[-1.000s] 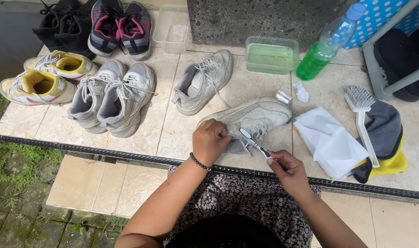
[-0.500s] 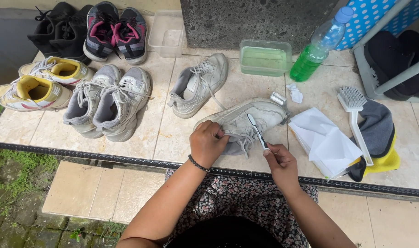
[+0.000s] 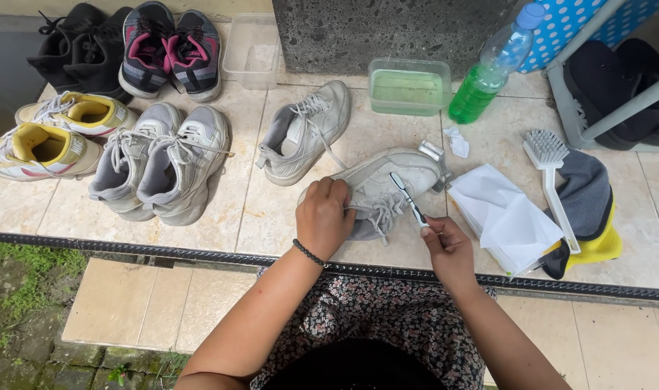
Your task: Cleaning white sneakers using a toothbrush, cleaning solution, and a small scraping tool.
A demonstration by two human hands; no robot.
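The left hand (image 3: 323, 217) is closed over the heel end of a white sneaker (image 3: 387, 184) that lies on its side on the tiled floor (image 3: 271, 209), close to the dark metal strip (image 3: 163, 249) that edges the step. A beaded bracelet (image 3: 309, 253) sits at that wrist. The right hand (image 3: 448, 249) pinches the handle of a toothbrush (image 3: 409, 198) between thumb and fingers; the brush slants up and left, its head resting on the sneaker near the laces.

Just beyond the sneaker's toe lies its mate, a second white sneaker (image 3: 304, 133), sole down. To the left, a grey pair (image 3: 159, 162) stands side by side, with bare tile between it and the held shoe. Further left, a yellow-and-white pair (image 3: 51, 133) sits near the floor's left edge, and black shoes (image 3: 76, 43) and a pink-lined pair (image 3: 170, 47) line the back. A clear empty tub (image 3: 251, 50) and a tub of green liquid (image 3: 409, 87) stand against the stone wall base, beside a tilted bottle of green liquid (image 3: 488, 72).

To the right of the hands, white paper sheets (image 3: 506, 217) lie almost touching the sneaker, leaving little room on that side. A white scrub brush (image 3: 553, 180) rests across a grey cloth (image 3: 589, 195) over something yellow. A crumpled scrap (image 3: 458, 141) lies near the bottle. Below the strip, a lower tiled step (image 3: 149, 303) borders mossy ground.
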